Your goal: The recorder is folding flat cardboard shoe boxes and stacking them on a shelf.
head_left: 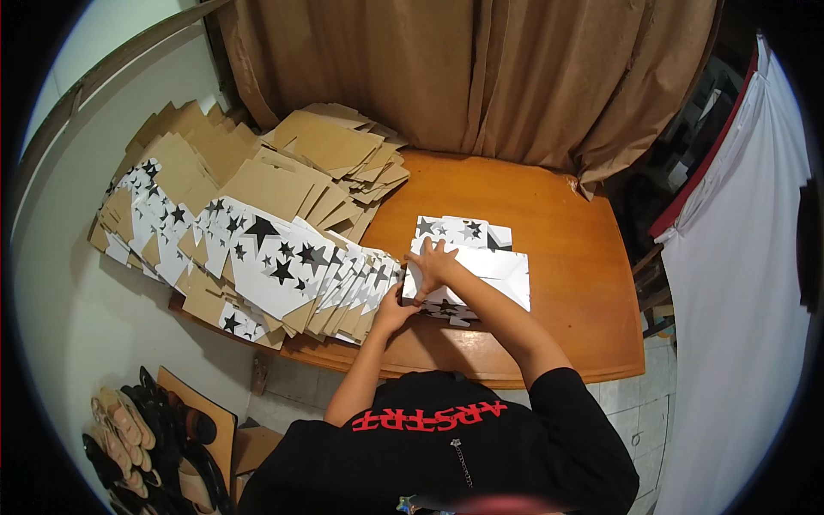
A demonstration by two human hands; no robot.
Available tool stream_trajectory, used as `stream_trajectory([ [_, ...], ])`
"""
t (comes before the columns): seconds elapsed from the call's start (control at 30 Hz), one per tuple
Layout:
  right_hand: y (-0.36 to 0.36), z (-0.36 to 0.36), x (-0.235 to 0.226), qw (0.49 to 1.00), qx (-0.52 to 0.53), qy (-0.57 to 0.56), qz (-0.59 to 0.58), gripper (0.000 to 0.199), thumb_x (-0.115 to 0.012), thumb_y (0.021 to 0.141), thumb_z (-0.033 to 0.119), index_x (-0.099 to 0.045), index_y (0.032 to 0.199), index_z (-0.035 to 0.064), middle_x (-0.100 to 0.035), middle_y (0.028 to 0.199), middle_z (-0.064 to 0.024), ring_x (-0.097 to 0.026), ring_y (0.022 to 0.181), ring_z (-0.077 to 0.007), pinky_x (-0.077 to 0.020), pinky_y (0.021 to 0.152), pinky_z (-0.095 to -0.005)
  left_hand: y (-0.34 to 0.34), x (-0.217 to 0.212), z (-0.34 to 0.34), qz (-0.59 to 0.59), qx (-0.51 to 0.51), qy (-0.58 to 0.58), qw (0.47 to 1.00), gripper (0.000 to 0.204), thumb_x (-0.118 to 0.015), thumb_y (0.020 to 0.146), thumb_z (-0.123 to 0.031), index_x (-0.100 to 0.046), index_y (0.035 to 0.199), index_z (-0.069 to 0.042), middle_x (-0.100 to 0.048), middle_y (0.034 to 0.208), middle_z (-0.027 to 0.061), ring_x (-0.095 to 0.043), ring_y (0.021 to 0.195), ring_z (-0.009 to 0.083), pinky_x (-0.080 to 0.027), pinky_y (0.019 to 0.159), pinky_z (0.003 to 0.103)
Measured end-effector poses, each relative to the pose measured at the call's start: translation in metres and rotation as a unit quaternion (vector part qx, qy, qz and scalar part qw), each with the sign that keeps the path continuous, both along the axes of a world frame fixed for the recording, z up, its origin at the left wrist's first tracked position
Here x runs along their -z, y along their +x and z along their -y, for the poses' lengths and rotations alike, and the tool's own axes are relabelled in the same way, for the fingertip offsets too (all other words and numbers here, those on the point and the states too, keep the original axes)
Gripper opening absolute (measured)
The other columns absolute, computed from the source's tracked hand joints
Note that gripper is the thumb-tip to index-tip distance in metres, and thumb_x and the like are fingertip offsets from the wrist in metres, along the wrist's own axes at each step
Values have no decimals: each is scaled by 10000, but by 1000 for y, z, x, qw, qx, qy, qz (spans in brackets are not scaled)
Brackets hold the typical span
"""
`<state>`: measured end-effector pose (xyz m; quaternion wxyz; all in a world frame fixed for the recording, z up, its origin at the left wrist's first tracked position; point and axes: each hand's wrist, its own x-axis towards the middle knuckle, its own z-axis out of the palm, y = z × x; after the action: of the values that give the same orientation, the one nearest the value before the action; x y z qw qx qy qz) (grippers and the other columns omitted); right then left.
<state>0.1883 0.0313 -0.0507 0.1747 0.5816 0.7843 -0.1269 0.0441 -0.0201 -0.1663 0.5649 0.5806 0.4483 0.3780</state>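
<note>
A white cardboard box [493, 268] printed with black and grey stars lies on the wooden table in front of me. Flaps with stars stick out at its far side, and another shows along its near edge. My right hand [433, 268] reaches across and rests on the box's left end, fingers spread over the top and thumb pointing toward me. Around the near left corner of the same box, my left hand [395, 311] is closed, thumb along the front; its other fingertips are partly hidden.
Left of the box, a fanned stack of flat star-printed cardboard blanks [270, 266] covers much of the table [584, 283]. More brown cardboard sheets [322, 142] lie behind. A brown curtain [412, 77] hangs at the far edge, white cloth [730, 257] at right. Shoes [129, 429] stand lower left.
</note>
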Motion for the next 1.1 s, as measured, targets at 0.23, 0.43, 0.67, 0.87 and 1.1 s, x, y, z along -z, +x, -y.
stream_trajectory([
  [0.23,78,12,-99,942,31,211,-260,1096,-813,395,503,-331,1331,196,-257,1300,-322,-329,1167,-527,-388,900,-571,25,17,18,-90,-213,-18,973,515,-632,814,-275,-455,1199,18,-555,1148,152,-539,1056,226,-424,869,303],
  [0.43,157,34,-95,768,97,304,-556,1075,-794,505,441,-205,1359,160,-309,1252,-229,-373,1184,-437,-367,945,-521,49,4,33,120,-122,-266,949,653,-441,864,-529,-314,1341,-102,-467,1268,148,-458,1155,300,-342,951,458],
  [0.67,188,85,-4,584,90,272,-760,1157,-753,558,593,-86,1384,133,-221,1378,-155,-256,1290,-300,-247,1043,-423,60,-24,16,234,-114,-245,934,643,-313,895,-591,-262,1392,-187,-416,1327,115,-445,1172,257,-387,931,450],
  [0.87,227,126,20,579,167,259,-755,989,-694,648,365,-131,1412,89,-251,1387,-154,-292,1274,-264,-236,1046,-356,75,-35,7,255,-72,-115,958,555,-352,939,-469,-345,1345,-90,-445,1288,114,-439,1172,215,-368,959,373],
  [1.1,250,149,76,607,307,255,-687,811,-717,667,129,-289,1350,47,-382,1278,-138,-375,1217,-252,-348,980,-377,93,-33,5,168,-92,16,981,436,-468,933,-316,-435,1263,-33,-457,1274,112,-439,1152,195,-315,974,291],
])
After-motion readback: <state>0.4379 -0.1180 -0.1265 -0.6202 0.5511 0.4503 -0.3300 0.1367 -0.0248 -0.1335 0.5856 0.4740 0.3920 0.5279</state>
